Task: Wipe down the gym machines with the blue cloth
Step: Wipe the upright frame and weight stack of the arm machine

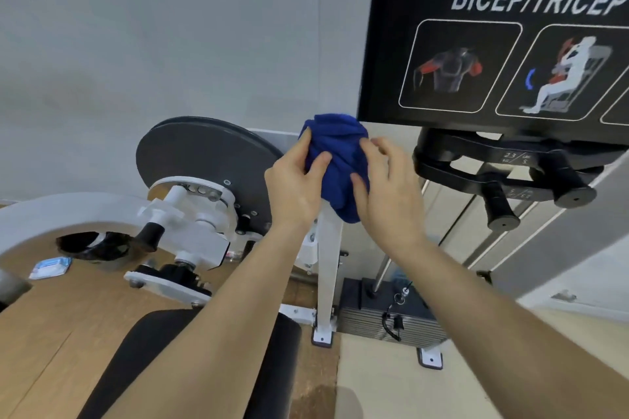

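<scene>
A bunched blue cloth (340, 160) is held up in front of me, above the white upright post (328, 265) of a bicep/tricep machine. My left hand (296, 180) grips the cloth's left side, thumb and fingers curled into the fabric. My right hand (388, 187) holds its right side, thumb pressed into the cloth. The cloth's lower end hangs over the top of the post. A grey round cam disc (204, 160) of the machine lies just left of my left hand.
A black instruction placard (503, 34) reading BICEP/TRICEP hangs at upper right, with black add-on weight handles (531, 187) below it. The weight stack (388, 316) sits low behind the post. A black pad (190, 367) is under my arms. A small wipes pack (51, 267) lies on the wooden floor.
</scene>
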Motion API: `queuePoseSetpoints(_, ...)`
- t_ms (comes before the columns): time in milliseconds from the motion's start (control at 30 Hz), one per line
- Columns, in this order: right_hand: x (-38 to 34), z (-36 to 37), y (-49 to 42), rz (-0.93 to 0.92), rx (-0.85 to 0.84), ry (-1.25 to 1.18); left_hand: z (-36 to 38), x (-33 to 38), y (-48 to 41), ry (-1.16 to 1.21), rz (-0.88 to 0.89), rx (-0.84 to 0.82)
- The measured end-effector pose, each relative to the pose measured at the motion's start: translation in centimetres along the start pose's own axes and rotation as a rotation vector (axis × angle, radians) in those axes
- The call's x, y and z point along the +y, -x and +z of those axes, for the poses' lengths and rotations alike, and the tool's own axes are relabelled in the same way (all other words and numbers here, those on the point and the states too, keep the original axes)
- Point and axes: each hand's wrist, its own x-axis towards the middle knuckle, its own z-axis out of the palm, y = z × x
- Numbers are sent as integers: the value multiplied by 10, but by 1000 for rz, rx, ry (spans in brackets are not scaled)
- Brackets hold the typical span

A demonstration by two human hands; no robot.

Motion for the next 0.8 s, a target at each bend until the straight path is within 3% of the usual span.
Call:
queuePoseSetpoints(100,-21,20,8,292,-187,-398,1,-2,3,-113,36,-13)
queuePoseSetpoints(167,-34,29,2,360,-158,-609,0,6,2,-178,82,2)
queuePoseSetpoints(300,-47,27,-31,435,-6,-752,0,35,-11,-162,143,96)
queuePoseSetpoints(400,-45,35,-37,483,71,-738,5,25,-12,-131,140,122)
queuePoseSetpoints(533,-39,62,-15,575,50,-628,10,-20,8,-189,96,116)
queuePoseSetpoints(800,-25,63,19,532,62,-466,12,-32,26,-33,-5,163)
